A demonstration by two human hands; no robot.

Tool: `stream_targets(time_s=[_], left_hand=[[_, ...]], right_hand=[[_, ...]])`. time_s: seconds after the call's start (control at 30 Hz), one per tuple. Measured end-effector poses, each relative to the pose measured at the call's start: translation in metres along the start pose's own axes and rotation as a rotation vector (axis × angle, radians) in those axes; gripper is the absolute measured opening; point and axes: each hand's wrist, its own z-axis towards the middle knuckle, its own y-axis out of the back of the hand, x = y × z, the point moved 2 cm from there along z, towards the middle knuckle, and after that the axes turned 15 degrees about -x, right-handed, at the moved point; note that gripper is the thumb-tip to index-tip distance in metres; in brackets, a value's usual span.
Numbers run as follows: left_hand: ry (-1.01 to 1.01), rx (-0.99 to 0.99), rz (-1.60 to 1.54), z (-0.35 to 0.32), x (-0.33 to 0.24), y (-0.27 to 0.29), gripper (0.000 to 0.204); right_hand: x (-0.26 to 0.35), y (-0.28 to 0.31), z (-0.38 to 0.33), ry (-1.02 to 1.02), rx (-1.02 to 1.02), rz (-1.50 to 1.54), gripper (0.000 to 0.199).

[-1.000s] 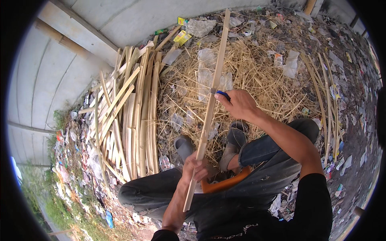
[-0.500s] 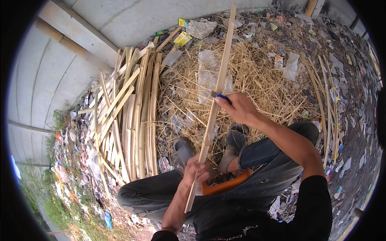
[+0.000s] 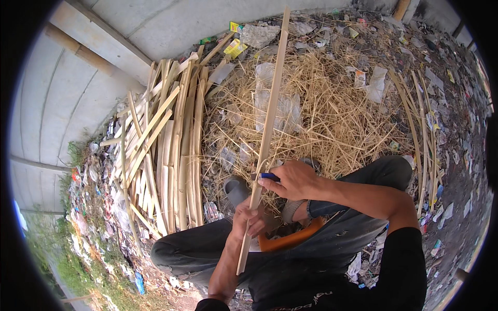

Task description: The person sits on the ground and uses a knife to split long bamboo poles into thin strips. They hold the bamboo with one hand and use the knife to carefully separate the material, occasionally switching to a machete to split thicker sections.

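A long, pale bamboo strip (image 3: 273, 98) slants upward in front of me, its near end over my lap. My left hand (image 3: 246, 217) is closed around its lower part. My right hand (image 3: 296, 180) grips a knife with a blue handle (image 3: 270, 177), just above the left hand. The blade lies across the strip, mostly hidden, and a thin curl of bamboo rises beside it. Beneath my hands are my bent legs and grey shoes, one shoe (image 3: 236, 191) showing to the left of the strip.
To the left lies a heap of split bamboo strips (image 3: 181, 155) beside a concrete wall (image 3: 171, 31). Straw-like shavings (image 3: 332, 103) cover the ground ahead, with plastic scraps among them. Several thin strips (image 3: 423, 135) lie at right. An orange curved object (image 3: 293, 238) sits between my legs.
My right hand has drawn the knife down along the strip toward my left hand. A curl of bamboo now shows at the blade. The strip's far end has tipped slightly left.
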Motion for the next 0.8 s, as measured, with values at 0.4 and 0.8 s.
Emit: stream_targets(time_s=[0.4,0.8], left_hand=[[0.024,-0.006,-0.007,0.001,0.006,0.002,0.056],[0.021,-0.005,0.0,0.003,0.007,0.004,0.061]], right_hand=[[-0.022,-0.015,0.009,-0.269,0.208,0.281,0.077],[-0.028,0.016,0.026,-0.136,-0.073,0.036,0.065]])
